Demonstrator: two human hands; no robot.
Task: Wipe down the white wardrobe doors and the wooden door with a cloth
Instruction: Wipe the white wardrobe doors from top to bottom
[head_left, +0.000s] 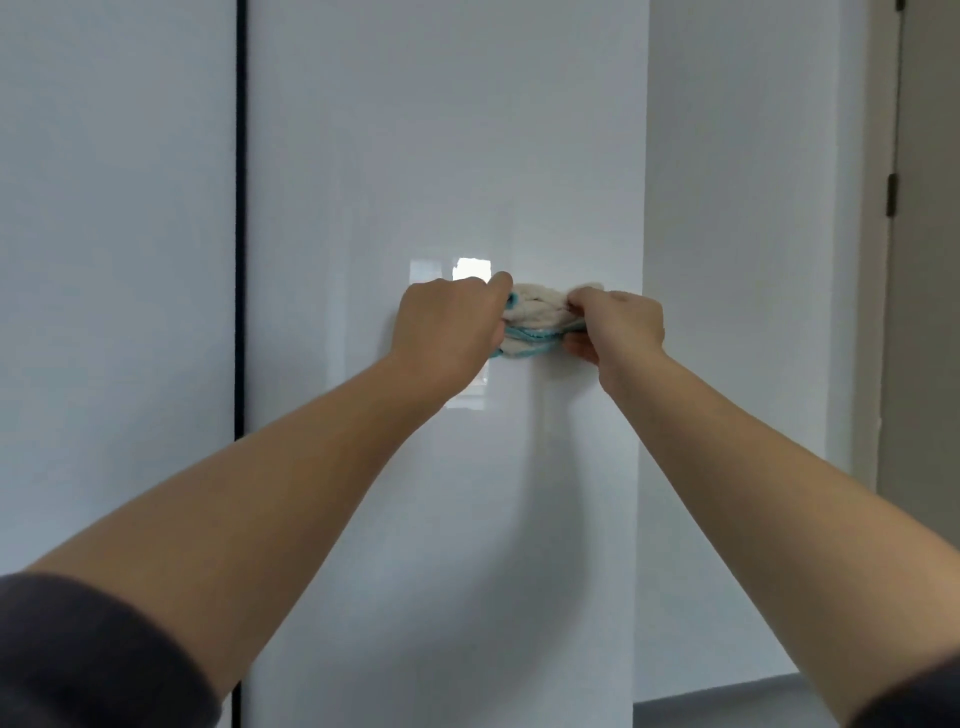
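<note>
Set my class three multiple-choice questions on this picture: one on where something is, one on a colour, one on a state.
1. Where is the cloth?
A. On the floor.
B. Between both hands, in front of the white wardrobe door.
C. Hung on a hinge.

2. What colour is the cloth's edging?
A. Teal.
B. Red.
C. Black.

3. How is the left hand?
A. Flat and open.
B. Hanging idle.
C. Gripping the cloth.

Answers:
1 B: the left hand and the right hand hold it bunched before the door.
2 A: teal edging runs along the cream fabric.
3 C: its fingers curl round the cloth's end.
</note>
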